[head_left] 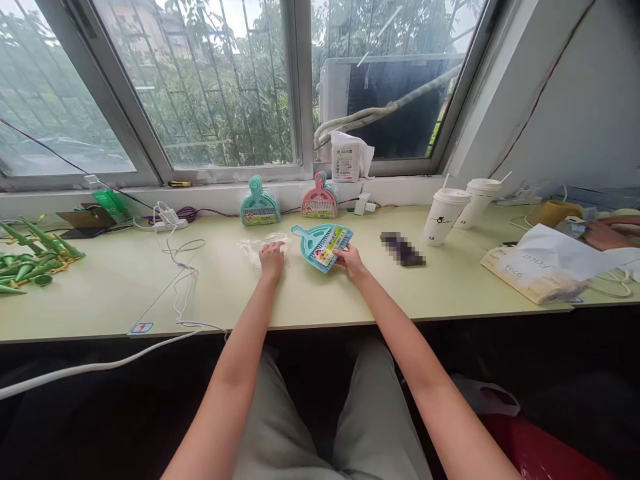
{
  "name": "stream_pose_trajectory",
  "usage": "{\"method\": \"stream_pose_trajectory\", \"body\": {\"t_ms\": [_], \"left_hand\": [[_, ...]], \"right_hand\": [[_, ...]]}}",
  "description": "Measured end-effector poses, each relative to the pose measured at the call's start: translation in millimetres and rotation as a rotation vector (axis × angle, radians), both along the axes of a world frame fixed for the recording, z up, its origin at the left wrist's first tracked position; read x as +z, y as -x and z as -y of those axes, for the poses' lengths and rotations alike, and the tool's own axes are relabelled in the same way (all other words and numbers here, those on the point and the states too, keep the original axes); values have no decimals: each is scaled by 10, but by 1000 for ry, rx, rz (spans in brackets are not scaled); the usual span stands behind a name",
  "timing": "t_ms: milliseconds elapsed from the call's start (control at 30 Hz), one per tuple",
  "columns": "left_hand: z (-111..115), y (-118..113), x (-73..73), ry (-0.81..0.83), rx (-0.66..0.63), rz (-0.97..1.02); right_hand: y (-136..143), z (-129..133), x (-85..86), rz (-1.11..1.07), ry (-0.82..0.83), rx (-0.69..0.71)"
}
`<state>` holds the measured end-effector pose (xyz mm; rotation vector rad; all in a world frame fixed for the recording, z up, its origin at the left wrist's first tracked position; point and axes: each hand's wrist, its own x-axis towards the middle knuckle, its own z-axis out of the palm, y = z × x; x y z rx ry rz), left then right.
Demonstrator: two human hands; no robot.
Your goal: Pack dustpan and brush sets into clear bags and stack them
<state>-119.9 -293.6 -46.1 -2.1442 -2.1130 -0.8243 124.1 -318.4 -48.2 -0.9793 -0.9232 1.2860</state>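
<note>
Right hand: closed on the right edge of a blue-green dustpan set, thumb over the front; the set bears a printed label and blue bristles, and its handle points left and toward the window; whether it touches the worktop cannot be told. Left hand: just left of that held set, palm down, fingers bent over clear plastic film; whether they pinch the film cannot be told. Other items, all placed from the held set: teal dustpan set, one, behind and to the left, upright near the sill; pink dustpan set, one, behind, upright likewise; white packet, printed, farther behind and to the right, on the sill; white adapter, behind and to the right; dark item, blurred out, near, to the right; white cups, two, lidded, with straws, farther right; tissue pack, a sheet pulled up, right of those; another person's hand, well apart at the far right; white cable, to the left, trailing over the front edge; green pointed pieces, a pile, farthest left
</note>
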Motion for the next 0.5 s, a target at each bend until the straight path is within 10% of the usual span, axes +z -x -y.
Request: {"method": "stream_pose_trajectory", "body": {"t_ms": [300,500], "left_hand": [[-48,171,-23,12,382,-49],[-64,127,-6,29,316,14]], "right_hand": [[14,35,13,58,2,133],[89,112,39,113,18,273]]}}
